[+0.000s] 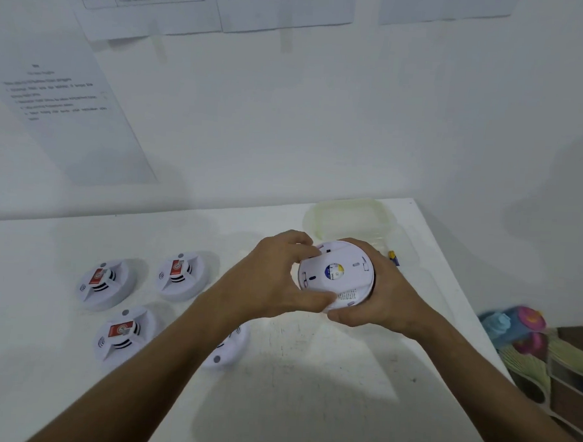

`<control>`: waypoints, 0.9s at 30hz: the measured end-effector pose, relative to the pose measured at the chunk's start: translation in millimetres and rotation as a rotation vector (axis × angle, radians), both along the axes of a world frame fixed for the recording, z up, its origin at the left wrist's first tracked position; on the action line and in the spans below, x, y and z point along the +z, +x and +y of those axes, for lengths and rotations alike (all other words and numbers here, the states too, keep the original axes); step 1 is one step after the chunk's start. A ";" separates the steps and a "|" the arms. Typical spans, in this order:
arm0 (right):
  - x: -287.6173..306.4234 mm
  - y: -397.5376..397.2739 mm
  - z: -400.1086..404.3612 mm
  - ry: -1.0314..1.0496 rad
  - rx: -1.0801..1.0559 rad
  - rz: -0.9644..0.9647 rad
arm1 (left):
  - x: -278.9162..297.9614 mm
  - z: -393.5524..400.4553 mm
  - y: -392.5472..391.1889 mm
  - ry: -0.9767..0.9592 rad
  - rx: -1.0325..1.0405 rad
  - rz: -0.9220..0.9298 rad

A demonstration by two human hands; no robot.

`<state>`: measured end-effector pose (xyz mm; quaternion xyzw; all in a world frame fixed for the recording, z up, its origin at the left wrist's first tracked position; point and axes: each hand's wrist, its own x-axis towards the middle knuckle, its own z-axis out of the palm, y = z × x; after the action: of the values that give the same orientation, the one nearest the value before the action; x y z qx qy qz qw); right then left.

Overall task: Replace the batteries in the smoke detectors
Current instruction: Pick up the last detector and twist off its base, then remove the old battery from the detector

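Held detector: we are holding a white smoke detector (336, 279) above the tabletop (309, 374), its flat back with a round blue and yellow sticker facing us.
Left hand: our left hand (273, 280) is gripping the detector's left edge, fingers curled over the top rim and thumb pressing along the lower edge.
Right hand: our right hand (377, 303) is cupping the detector from the right and beneath, its grip clamped around the rim.
Other detectors: three detectors (104, 283) (181, 276) (123, 335) are lying face up on the left of the tabletop, each bearing a red label; a fourth (229, 349) is showing partly beneath our left forearm.
Container: a clear plastic tub (347, 217) is sitting behind our hands near the far edge.
Battery: a small blue and yellow battery (394, 258) is lying just right of our right hand.
Wall: printed sheets (69, 107) are hanging on the wall behind.
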<state>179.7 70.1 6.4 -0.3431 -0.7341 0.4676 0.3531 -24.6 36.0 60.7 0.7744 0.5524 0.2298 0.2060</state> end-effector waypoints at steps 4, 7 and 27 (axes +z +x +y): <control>-2.5 11.2 -3.3 0.025 0.000 0.010 | -10.4 -2.7 25.9 -0.002 0.080 -0.002; -0.2 22.7 -2.6 0.022 -0.011 0.003 | -18.0 -6.6 39.4 0.076 0.113 -0.066; -11.4 87.9 -5.0 -0.149 0.138 0.013 | -92.1 -41.5 25.7 -0.389 0.346 0.350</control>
<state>267.6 65.1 -5.0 -0.3141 -0.7170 0.5462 0.2982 1.1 -5.5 -31.5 0.6427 0.7367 0.0149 0.2098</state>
